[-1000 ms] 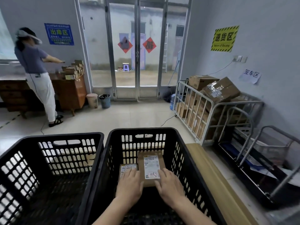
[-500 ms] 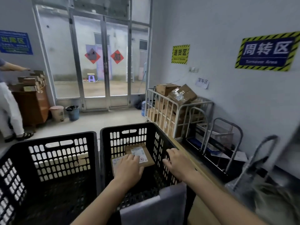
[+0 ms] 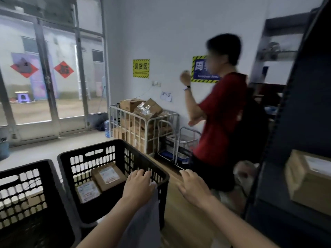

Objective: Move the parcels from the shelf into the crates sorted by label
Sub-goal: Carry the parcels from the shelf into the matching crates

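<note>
— So, where's the next parcel?
— On the shelf, off to the right; the right hand is nearer, the left hand hovers over the crate rim. Both are spread and empty.
— Its long axis? Label?
— Blurred and cut off by the frame edge; can't tell.
</note>
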Demonstrator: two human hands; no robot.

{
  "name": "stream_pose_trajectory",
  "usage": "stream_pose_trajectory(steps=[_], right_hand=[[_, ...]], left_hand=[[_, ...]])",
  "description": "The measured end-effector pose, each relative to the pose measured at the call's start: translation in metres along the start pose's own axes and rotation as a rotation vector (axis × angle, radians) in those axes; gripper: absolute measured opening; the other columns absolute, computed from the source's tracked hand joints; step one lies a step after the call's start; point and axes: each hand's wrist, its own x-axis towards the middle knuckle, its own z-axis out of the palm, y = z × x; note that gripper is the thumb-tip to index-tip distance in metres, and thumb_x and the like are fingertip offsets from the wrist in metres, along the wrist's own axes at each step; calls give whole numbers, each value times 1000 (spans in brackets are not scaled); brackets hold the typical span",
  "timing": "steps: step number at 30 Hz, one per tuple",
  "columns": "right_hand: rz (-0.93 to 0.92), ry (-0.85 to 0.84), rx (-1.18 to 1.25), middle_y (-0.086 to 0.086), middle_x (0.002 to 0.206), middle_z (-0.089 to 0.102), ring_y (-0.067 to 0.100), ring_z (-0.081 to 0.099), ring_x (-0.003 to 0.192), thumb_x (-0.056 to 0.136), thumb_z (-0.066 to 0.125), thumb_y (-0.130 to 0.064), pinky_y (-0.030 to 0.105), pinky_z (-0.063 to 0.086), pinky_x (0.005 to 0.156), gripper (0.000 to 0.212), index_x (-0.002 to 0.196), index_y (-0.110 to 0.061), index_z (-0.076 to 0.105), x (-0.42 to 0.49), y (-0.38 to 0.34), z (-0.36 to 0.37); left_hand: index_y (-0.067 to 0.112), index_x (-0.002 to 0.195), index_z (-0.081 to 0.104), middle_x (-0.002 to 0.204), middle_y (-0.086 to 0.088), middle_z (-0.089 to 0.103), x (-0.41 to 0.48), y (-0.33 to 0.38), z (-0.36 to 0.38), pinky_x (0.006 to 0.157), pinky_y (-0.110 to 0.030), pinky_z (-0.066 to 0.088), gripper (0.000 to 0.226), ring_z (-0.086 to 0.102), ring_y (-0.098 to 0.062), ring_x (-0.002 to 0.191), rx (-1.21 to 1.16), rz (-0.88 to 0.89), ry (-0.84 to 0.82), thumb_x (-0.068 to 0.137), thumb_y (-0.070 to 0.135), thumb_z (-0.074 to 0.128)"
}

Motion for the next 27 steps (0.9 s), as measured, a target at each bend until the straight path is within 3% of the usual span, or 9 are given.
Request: stream_pose_trajectory(steps=[4, 14, 27], right_hand=[[94, 4, -17, 7, 147, 33, 25, 36, 132, 97, 38, -40, 37, 34, 106, 55, 144, -14, 28, -26, 28, -19], [273, 84, -22, 5, 144, 36, 23, 36, 132, 97, 37, -41, 35, 32, 106, 53, 143, -15, 29, -110, 105, -74], [435, 177, -30, 4, 147, 34, 22, 34, 133, 98, 35, -41, 33, 33, 108, 55, 145, -15, 25, -247, 222, -149]], left_hand=[[18, 134, 41, 136, -3, 47, 0, 35, 4, 109, -32, 29, 46, 37, -22, 131, -11, 89, -29, 95, 41, 42], [18, 140, 35, 145, -4, 37, -13, 155, 8, 112, -32, 24, 51, 28, -22, 138, -82, 258, -35, 95, 40, 41], [18, 131, 42, 137, -3, 45, -61, 328, 10, 108, -32, 30, 43, 35, -23, 131, -154, 453, -26, 94, 38, 42]])
